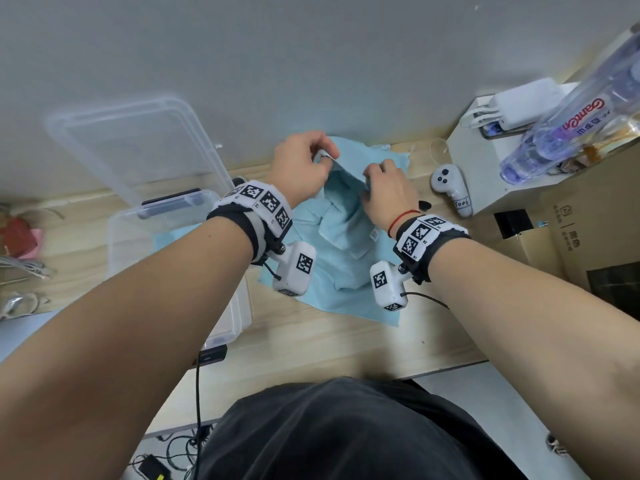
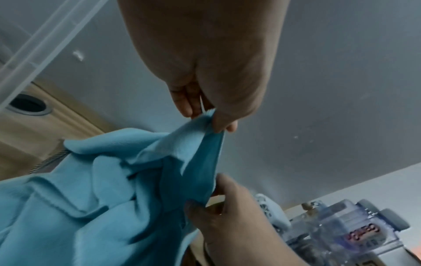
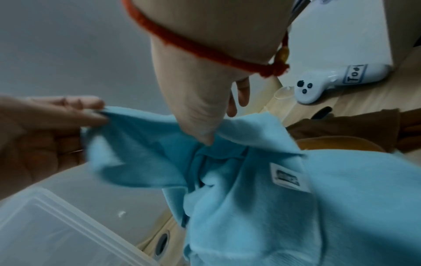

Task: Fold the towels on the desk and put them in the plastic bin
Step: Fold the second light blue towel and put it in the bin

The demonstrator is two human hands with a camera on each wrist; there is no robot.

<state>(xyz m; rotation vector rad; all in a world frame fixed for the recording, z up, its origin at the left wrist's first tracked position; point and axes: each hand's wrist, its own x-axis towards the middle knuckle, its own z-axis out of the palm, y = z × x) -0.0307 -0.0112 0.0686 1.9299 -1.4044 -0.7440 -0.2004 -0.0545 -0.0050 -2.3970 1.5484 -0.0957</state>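
Crumpled light blue towels point(image 1: 346, 244) lie in a pile on the wooden desk point(image 1: 346, 344). My left hand point(image 1: 323, 155) pinches a raised edge of the top towel point(image 2: 173, 162) between thumb and fingertips at the pile's far side. Just to its right, my right hand point(image 1: 372, 176) grips the same towel point(image 3: 250, 198), which stretches between the two hands. The clear plastic bin point(image 1: 121, 237) stands left of the pile with blue cloth point(image 1: 169, 237) inside. A brown cloth point(image 3: 353, 129) shows beside the blue one in the right wrist view.
The bin's clear lid point(image 1: 138, 143) leans against the grey wall behind it. A white controller point(image 1: 450, 185), a white box point(image 1: 485, 178) with a charger, a water bottle point(image 1: 571, 116) and a cardboard box point(image 1: 588, 244) crowd the right. A cable hole point(image 2: 28, 104) is in the desk.
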